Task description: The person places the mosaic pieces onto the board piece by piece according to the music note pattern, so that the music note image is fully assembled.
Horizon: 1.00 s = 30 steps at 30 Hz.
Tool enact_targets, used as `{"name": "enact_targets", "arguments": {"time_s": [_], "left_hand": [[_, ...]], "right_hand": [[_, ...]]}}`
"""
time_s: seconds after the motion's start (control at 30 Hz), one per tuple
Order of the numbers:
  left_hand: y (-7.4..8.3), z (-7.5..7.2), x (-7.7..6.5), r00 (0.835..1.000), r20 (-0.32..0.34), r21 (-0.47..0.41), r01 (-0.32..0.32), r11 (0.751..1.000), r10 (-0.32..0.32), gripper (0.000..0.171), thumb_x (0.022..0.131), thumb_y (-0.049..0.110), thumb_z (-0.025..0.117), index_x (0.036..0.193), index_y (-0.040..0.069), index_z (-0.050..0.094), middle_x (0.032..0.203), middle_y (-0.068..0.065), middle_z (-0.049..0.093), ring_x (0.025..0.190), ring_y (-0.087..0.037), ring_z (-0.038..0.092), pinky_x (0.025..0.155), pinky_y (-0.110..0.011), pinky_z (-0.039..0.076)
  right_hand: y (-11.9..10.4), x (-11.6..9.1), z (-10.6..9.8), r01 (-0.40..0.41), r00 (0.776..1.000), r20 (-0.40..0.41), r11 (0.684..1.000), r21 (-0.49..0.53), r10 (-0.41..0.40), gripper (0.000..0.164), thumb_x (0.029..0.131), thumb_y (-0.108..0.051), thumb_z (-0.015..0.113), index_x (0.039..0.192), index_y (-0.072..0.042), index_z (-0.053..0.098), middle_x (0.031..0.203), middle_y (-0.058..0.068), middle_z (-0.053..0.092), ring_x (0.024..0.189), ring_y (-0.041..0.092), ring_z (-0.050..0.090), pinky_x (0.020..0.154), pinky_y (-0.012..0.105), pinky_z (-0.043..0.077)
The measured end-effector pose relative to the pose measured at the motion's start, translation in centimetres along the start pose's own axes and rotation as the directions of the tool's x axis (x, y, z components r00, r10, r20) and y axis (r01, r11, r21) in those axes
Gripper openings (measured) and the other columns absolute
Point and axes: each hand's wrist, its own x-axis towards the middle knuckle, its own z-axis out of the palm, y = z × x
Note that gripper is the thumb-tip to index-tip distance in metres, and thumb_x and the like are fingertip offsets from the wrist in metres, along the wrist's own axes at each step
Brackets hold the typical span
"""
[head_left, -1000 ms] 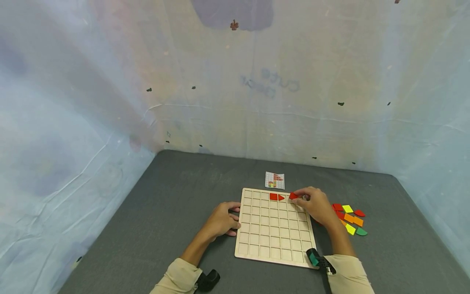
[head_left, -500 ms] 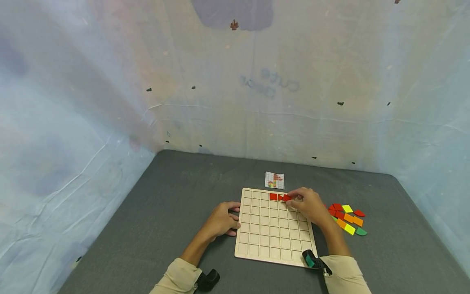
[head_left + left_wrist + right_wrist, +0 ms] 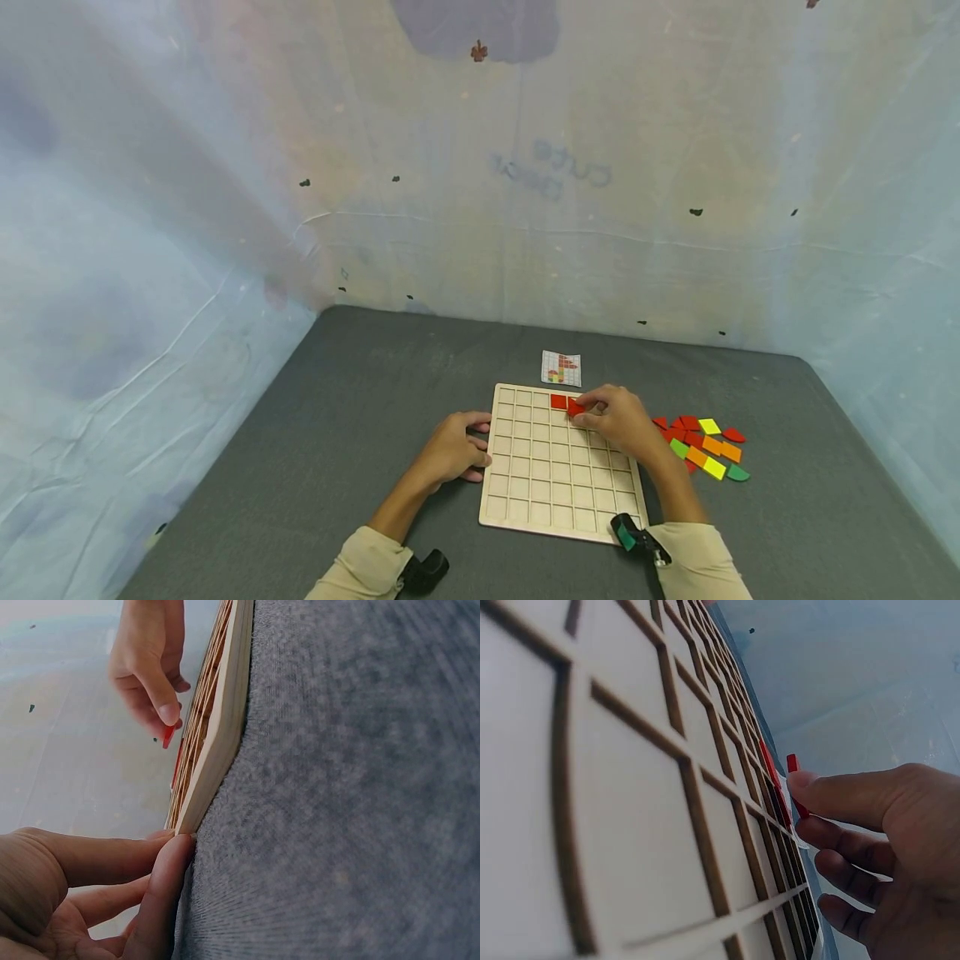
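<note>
I have the right hand [image 3: 617, 418] pinching a red piece [image 3: 796, 787] between thumb and forefinger, with the other fingers loosely bent behind. From both wrist views I can see the piece is just clear of the wooden board [image 3: 540, 468], over its far row, right beside the red square [image 3: 558, 402] set in a cell there. My left hand [image 3: 448, 452] has its fingers spread apart, thumb and forefinger tips touching the board's left edge.

The board lies flat on the gray table [image 3: 397, 367]. Just beyond its far edge I see a small printed card [image 3: 561, 368]. To the right lie loose red, orange, yellow and green pieces [image 3: 712, 446], many of them touching. I wear a black band [image 3: 426, 572] on each wrist.
</note>
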Motion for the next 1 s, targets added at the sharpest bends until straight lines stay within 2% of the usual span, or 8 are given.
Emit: {"name": "enact_targets", "arguments": {"time_s": [0.23,0.47,0.77,0.87,1.0], "left_hand": [[0.0,0.0,0.0,1.0,0.002,0.002,0.006,1.0,-0.006,0.067,0.081,-0.014,0.075,0.146,-0.005,0.058,0.129,-0.018,0.06,0.097,-0.023,0.068,0.059,-0.035,0.066],[0.1,0.0,0.0,1.0,0.001,-0.004,0.011,1.0,-0.011,0.068,0.081,-0.014,0.075,0.146,-0.004,0.058,0.129,-0.017,0.06,0.097,-0.022,0.068,0.059,-0.035,0.066],[0.1,0.0,-0.1,1.0,-0.001,-0.002,0.017,1.0,-0.017,0.068,0.081,-0.014,0.076,0.146,-0.004,0.058,0.129,-0.018,0.06,0.098,-0.024,0.068,0.059,-0.035,0.066],[0.1,0.0,-0.1,1.0,-0.003,-0.001,0.013,1.0,-0.013,0.068,0.081,-0.014,0.076,0.146,-0.004,0.058,0.129,-0.018,0.06,0.098,-0.024,0.068,0.059,-0.035,0.066],[0.1,-0.1,-0.1,1.0,-0.003,-0.002,0.013,1.0,-0.013,0.068,0.081,-0.014,0.076,0.146,-0.004,0.059,0.129,-0.017,0.061,0.099,-0.023,0.068,0.059,-0.035,0.066]], "right_hand": [[-0.5,0.2,0.4,0.045,0.999,0.02,0.999,-0.026,-0.044,0.024,0.094,-0.017,0.082,0.116,-0.007,0.08,0.108,0.007,0.072,0.095,0.021,0.059,0.08,0.038,0.051],[-1.0,0.3,1.0,0.028,0.998,0.049,1.0,-0.002,-0.027,0.024,0.094,-0.015,0.081,0.116,-0.005,0.08,0.101,0.004,0.069,0.092,0.02,0.054,0.076,0.036,0.049],[-1.2,0.4,1.4,0.051,0.998,0.041,0.999,-0.011,-0.051,0.023,0.093,-0.012,0.081,0.115,-0.004,0.079,0.101,0.003,0.071,0.092,0.018,0.056,0.09,0.043,0.046],[-1.2,0.3,1.5,0.049,0.998,0.039,0.999,-0.006,-0.048,0.023,0.094,-0.011,0.081,0.116,-0.005,0.079,0.1,0.002,0.071,0.093,0.018,0.057,0.09,0.044,0.048],[-1.3,0.4,1.7,0.044,0.998,0.038,0.999,0.0,-0.043,0.022,0.094,-0.01,0.08,0.116,-0.006,0.079,0.098,0.0,0.071,0.096,0.019,0.057,0.082,0.039,0.051]]}}
